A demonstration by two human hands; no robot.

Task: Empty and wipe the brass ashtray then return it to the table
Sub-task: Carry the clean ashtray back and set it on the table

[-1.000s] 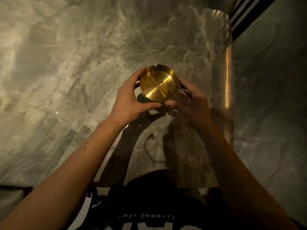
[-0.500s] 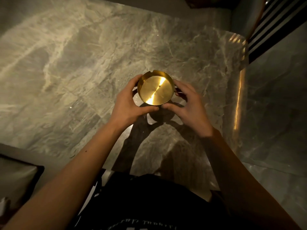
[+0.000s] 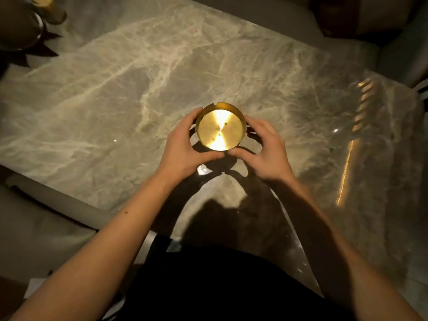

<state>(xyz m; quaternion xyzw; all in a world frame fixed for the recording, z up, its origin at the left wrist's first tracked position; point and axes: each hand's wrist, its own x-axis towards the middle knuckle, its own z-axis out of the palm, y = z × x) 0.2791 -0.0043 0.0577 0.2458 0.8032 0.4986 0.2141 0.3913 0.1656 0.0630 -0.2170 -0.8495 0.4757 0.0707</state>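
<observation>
The round brass ashtray [image 3: 220,127] faces up, its shiny inside catching the light, with a notch in the far rim and a few tiny dark specks on its floor. It is held level just over the marble table [image 3: 115,100], casting a shadow beneath. My left hand [image 3: 183,149] cups its left side, thumb under the near rim. On the other side, my right hand [image 3: 266,149] has its thumb at the near rim and its fingers by the right wall.
A dark round object [image 3: 18,26] and a small golden cylinder [image 3: 49,8] stand at the table's far left corner. A dark bulky shape [image 3: 361,15] lies beyond the far right edge. The table's near edge [image 3: 69,202] runs diagonally at lower left.
The ashtray has levelled out and come down closer to the tabletop, both hands still around it. The view has pulled back, showing more of the table and its far corners.
</observation>
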